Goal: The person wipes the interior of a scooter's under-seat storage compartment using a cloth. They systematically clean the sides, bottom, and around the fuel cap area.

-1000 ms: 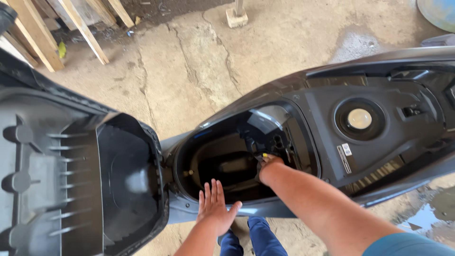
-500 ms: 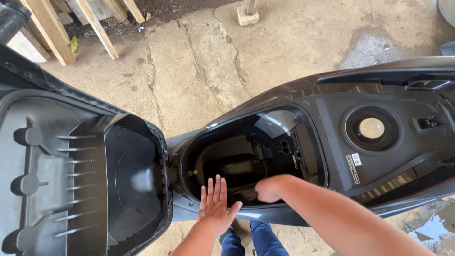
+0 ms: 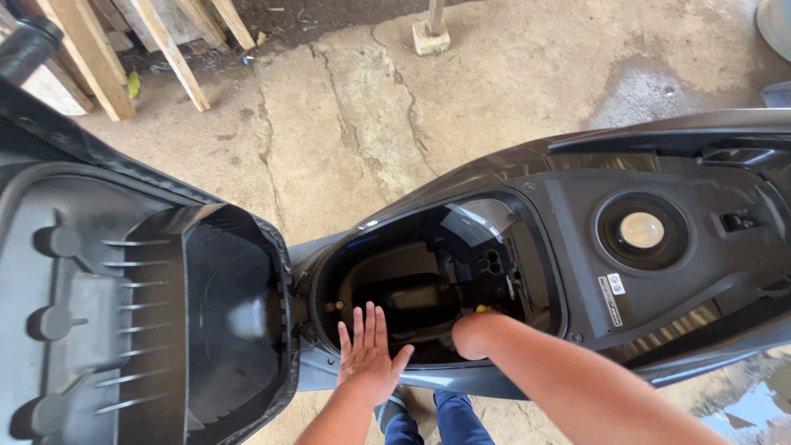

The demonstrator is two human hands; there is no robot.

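Note:
A grey scooter (image 3: pixel 659 165) stands with its seat (image 3: pixel 124 313) flipped up at the left, underside showing. The under-seat compartment (image 3: pixel 428 272) is open, dark inside, with wiring and a black connector. My left hand (image 3: pixel 368 350) lies flat, fingers spread, on the compartment's near rim. My right hand (image 3: pixel 471 334) reaches down over the near rim into the compartment; its fingers are hidden below the rim, next to a small yellow part (image 3: pixel 482 309). Whether it holds anything cannot be seen.
A round fuel cap (image 3: pixel 641 229) sits in the body panel right of the compartment. Wooden planks (image 3: pixel 165 41) lean at the back left, a concrete block with a post (image 3: pixel 431 33) stands behind. A puddle (image 3: pixel 741 404) lies at the lower right on the cracked concrete floor.
My right hand has moved from the wiring at the compartment's right side back toward the near rim and dipped lower. The left hand has stayed flat on the rim.

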